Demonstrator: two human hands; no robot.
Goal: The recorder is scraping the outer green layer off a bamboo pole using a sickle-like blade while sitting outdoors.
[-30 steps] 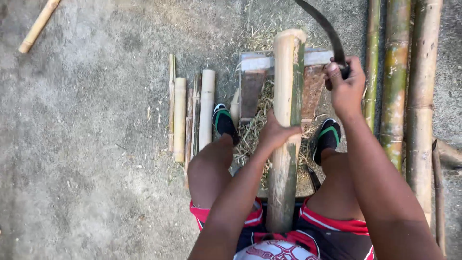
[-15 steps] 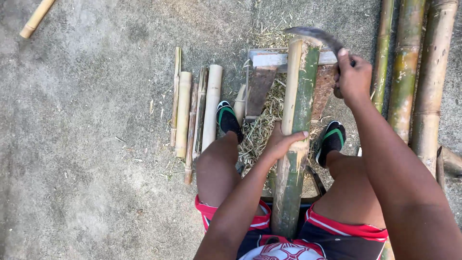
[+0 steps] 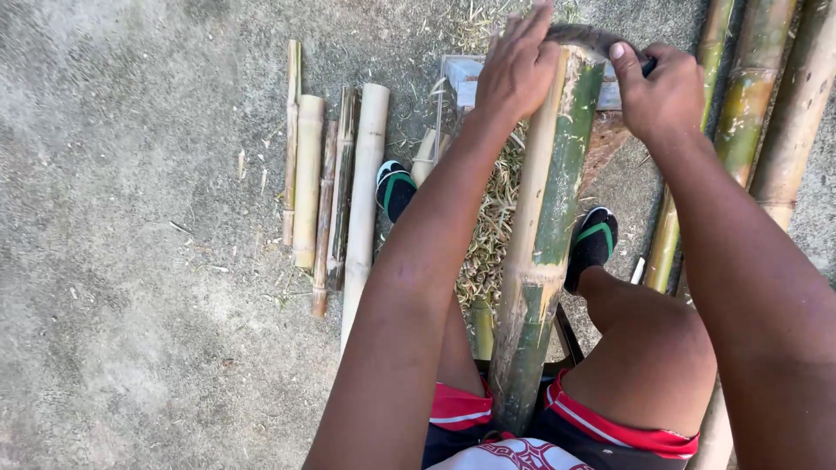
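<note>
A thick green and tan bamboo pole (image 3: 547, 235) stands tilted between my knees, its top end near a wooden block (image 3: 461, 77). A curved dark blade (image 3: 585, 36) lies across the pole's top end. My left hand (image 3: 518, 65) rests on the back of the blade at the pole's top, fingers spread over it. My right hand (image 3: 657, 91) grips the blade's handle to the right of the pole. Most of the blade is hidden by my hands.
Several split bamboo strips (image 3: 335, 187) lie side by side on the concrete ground to the left. Long whole bamboo poles (image 3: 753, 104) lie along the right edge. Shavings (image 3: 492, 235) pile between my feet in black and green sandals (image 3: 396, 187).
My left hand has moved from the pole's middle up to the blade at the top. The blade has come down from raised onto the pole's end.
</note>
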